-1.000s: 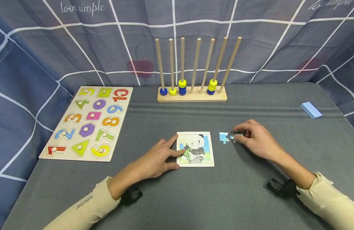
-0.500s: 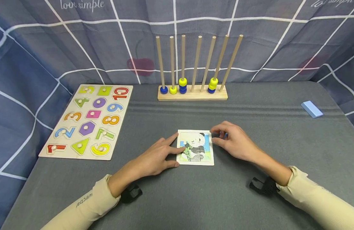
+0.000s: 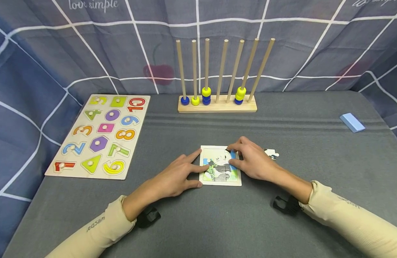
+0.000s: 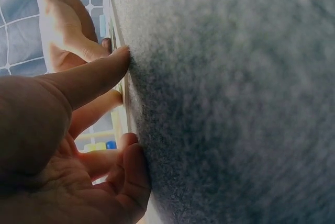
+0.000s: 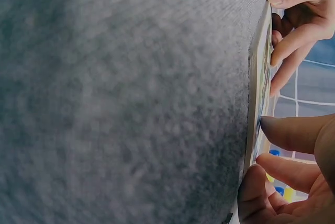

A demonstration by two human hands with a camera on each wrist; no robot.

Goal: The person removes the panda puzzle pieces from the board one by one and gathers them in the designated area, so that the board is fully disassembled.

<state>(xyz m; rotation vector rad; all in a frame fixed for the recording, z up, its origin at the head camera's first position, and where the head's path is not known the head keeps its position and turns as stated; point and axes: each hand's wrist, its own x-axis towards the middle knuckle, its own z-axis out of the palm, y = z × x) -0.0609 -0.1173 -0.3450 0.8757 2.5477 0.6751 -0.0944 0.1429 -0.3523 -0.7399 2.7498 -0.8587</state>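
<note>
A panda jigsaw board [image 3: 220, 183] with a pale frame lies flat on the table. My left hand [image 3: 175, 177] rests against its left side, one fingertip on the picture, thumb and another finger at the left corners. At the board's upper right, my right hand [image 3: 251, 159] pinches a puzzle piece [image 3: 232, 155], mostly hidden, blue where it shows between thumb and fingertip. A black-and-white puzzle piece [image 3: 272, 154] lies to the right, partly behind that hand. The right wrist view shows the right thumb and fingertips down at the board's edge [image 5: 253, 103].
A wooden number-and-shape peg board [image 3: 99, 138] lies at the left. Behind stands a wooden rack [image 3: 217, 107] of upright rods with blue and yellow beads. A light blue block [image 3: 352, 122] lies at the far right. A checked cloth [image 3: 298, 46] hangs behind.
My right hand has moved left from beside the loose pieces onto the upper right of the panda jigsaw board. A black-and-white puzzle piece now shows behind it. The left hand has stayed put.
</note>
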